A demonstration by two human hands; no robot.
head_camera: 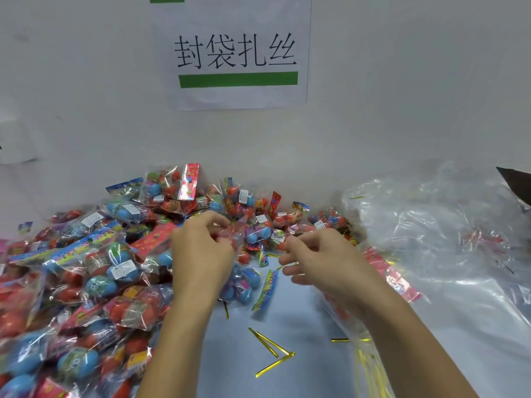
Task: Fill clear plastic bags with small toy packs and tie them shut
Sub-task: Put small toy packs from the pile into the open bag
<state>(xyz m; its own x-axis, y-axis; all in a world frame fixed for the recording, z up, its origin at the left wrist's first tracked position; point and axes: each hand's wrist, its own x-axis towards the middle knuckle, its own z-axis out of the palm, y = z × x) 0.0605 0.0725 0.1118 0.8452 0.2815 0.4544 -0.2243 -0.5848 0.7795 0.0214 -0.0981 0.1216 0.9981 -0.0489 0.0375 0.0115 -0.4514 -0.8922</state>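
Single head view — close above the table point(287, 326), facing forward and down toward the far wall point(86, 96).

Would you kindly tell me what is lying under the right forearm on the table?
Under the right forearm lies a clear bag with red toys inside and loose gold twist ties at its near end. The arm covers the rest of the bag, so its contents cannot be counted.

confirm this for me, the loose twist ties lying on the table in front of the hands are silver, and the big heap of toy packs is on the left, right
Not quite: the loose twist ties are gold, not silver, as the head view shows. The heap of toy packs is indeed on the left.
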